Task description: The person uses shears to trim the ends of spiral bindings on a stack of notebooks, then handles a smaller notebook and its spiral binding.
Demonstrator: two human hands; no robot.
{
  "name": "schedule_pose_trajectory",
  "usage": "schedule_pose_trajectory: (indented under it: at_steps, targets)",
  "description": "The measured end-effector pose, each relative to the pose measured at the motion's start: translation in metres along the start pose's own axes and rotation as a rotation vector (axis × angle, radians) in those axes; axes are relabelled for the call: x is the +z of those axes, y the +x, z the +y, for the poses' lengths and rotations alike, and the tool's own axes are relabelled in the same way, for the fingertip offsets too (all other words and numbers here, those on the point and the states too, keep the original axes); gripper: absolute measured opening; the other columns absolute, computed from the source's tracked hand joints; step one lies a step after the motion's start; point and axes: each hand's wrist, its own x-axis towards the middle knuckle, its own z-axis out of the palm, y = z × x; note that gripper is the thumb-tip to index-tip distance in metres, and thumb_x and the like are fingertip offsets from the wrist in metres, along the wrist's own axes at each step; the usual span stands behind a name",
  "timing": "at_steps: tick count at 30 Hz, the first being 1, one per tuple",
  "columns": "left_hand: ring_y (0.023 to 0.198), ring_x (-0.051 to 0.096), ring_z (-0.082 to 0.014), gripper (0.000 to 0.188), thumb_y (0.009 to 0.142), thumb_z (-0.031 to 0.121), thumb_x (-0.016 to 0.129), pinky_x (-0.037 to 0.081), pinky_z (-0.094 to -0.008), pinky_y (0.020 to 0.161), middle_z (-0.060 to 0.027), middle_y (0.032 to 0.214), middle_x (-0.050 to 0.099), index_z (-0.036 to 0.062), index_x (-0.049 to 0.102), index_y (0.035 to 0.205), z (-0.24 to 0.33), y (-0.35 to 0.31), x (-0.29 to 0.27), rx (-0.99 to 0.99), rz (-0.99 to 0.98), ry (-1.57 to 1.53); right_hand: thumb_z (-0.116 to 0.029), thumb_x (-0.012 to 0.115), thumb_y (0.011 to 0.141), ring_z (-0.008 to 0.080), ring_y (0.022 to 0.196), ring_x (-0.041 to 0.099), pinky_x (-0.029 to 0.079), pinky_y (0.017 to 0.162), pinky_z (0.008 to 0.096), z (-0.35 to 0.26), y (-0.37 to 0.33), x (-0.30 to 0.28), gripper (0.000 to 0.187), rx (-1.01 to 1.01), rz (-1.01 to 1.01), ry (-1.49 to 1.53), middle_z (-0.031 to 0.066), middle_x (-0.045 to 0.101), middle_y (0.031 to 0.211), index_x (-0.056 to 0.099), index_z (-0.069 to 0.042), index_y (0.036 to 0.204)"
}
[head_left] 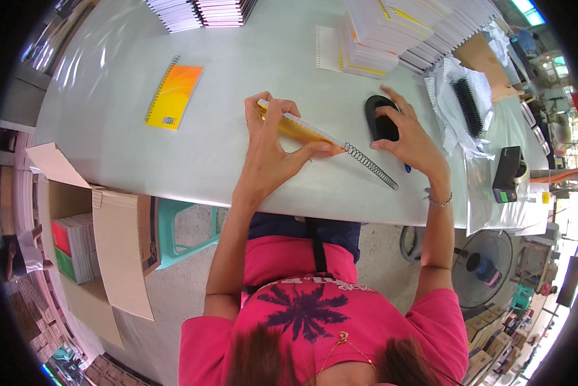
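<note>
My left hand [266, 148] grips a thin yellow notebook [308, 130], held up on its edge and slanting down to the right. A dark wire spiral coil [374, 170] sticks out well past the notebook's right end, free along that length. My right hand [412, 138] curls its thumb and fingers about the right side of a black oval device [380, 106] on the table. What this device is, I cannot make out. A bit of something blue [407, 168] shows beneath my right wrist. Farther left, a yellow-orange spiral notebook [175, 96] lies flat, its coil along the left edge.
Stacks of notebooks [372, 48] rise at the back right, more bound ones [202, 13] at the back left. Many black coils [467, 106] lie on crumpled wrapping. A black tape dispenser [507, 174] sits at the right. Below left stands an open carton [125, 248] beside a green stool [176, 235].
</note>
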Motion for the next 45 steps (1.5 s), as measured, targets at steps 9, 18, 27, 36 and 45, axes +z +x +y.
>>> schedule_pose_trajectory:
  at_steps: [9,18,27,36,45]
  targets:
    - [0.121,0.036,-0.0355,0.066,0.058,0.025,0.094,0.042,-0.0457,0.094,-0.0168,0.118,0.037,0.0098,0.05,0.104,0.002,0.003,0.007,-0.045,-0.006,0.017,-0.041,0.078,0.079,0.0252,0.127,0.048,0.038,0.107,0.0356,0.011,0.0,-0.015,0.062,0.082,-0.241,0.735,0.0105,0.052,0.141,0.061,-0.004,0.126]
    - [0.118,0.038,-0.0352,0.06,0.061,0.016,0.091,0.042,-0.0441,0.095,-0.0161,0.115,0.036,0.0072,0.05,0.104,-0.004,0.001,0.005,-0.017,-0.007,0.028,-0.029,0.076,0.085,0.0176,0.116,0.056,0.043,0.098,0.032,-0.025,0.003,-0.011,0.049,-0.099,-0.321,0.737,0.0082,0.062,0.128,0.064,0.0,0.123]
    - [0.117,0.039,-0.0359,0.06,0.06,0.014,0.091,0.042,-0.0447,0.095,-0.0161,0.115,0.036,0.0077,0.05,0.103,0.0,0.0,0.002,-0.048,-0.005,0.01,-0.034,0.08,0.08,0.0232,0.112,0.057,0.045,0.095,0.0312,-0.038,-0.015,-0.012,0.043,-0.05,-0.149,0.579,0.0087,0.061,0.121,0.071,-0.008,0.113]
    - [0.113,0.042,-0.0322,0.063,0.06,0.02,0.092,0.043,-0.0423,0.095,-0.0132,0.112,0.038,0.0067,0.05,0.105,-0.006,0.004,0.001,0.0,0.02,0.054,-0.036,0.079,0.079,0.0238,0.111,0.057,0.045,0.097,0.0334,-0.051,-0.007,-0.014,0.041,0.012,-0.147,0.542,0.013,0.06,0.12,0.073,-0.009,0.11]
    - [0.112,0.043,-0.0313,0.063,0.061,0.021,0.092,0.044,-0.0417,0.093,-0.0123,0.11,0.038,0.0069,0.049,0.105,-0.004,0.0,-0.001,0.019,-0.017,0.069,-0.034,0.076,0.084,0.0209,0.112,0.057,0.044,0.096,0.0297,-0.053,-0.009,-0.02,0.038,-0.005,-0.233,0.608,0.0093,0.063,0.12,0.073,-0.01,0.113]
